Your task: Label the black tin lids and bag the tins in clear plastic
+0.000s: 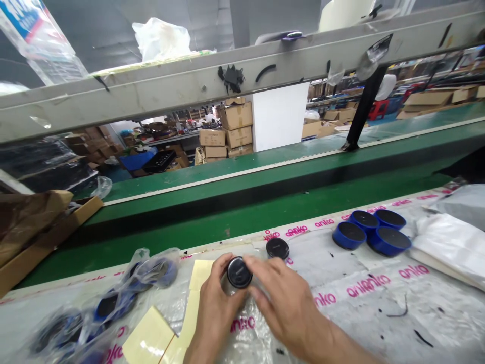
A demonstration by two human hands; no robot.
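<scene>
Currently, round black piece point(239, 272): between both hands, near middle
Left hand point(216, 303): fingers curled around its left side
Right hand point(288, 293): fingers pinching its right edge
Blue-rimmed discs point(389, 241): right, farther off

Held disc point(239, 273) partly hidden, carton point(56, 242) cropped (left)

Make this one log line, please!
left hand: holds black round piece; right hand: holds it too; nearby: black disc; farther right: blue-sided discs
</scene>
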